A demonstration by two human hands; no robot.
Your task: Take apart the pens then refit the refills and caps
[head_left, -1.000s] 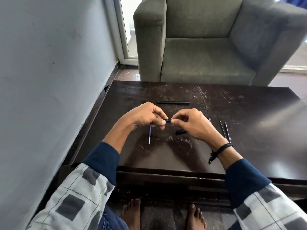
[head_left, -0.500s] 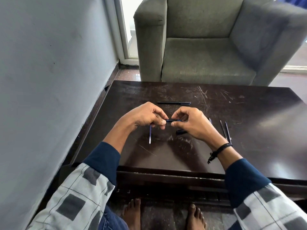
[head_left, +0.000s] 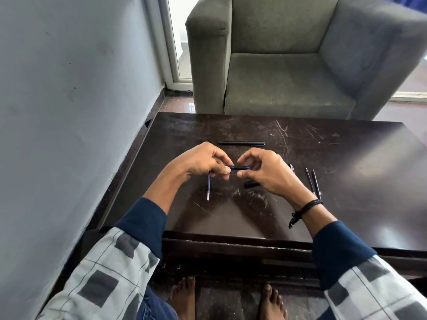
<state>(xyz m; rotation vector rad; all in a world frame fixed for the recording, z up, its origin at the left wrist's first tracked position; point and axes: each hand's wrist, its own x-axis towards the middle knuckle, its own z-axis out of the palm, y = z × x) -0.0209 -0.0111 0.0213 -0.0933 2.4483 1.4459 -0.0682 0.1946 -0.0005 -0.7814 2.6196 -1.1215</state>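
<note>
Head view: over the dark, scratched wooden surface (head_left: 346,204), the left hand (head_left: 203,162) and right hand (head_left: 270,174) each pinch an end of a short dark-blue plastic pen barrel (head_left: 240,167), held level between them. A thin blue refill (head_left: 208,188) sits at 7 o'clock from it, a black cap (head_left: 251,184) at 5, a slim dark capped pen (head_left: 241,143) at 12, and two thin dark rods (head_left: 313,183) at 3.

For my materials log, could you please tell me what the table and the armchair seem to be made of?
Table: probably dark brown wood or veneer, semi-gloss; it mirrors light and shows pale scratches.
Armchair: seemingly grey fabric upholstery, matte, faintly fuzzy surface with seams.
</note>
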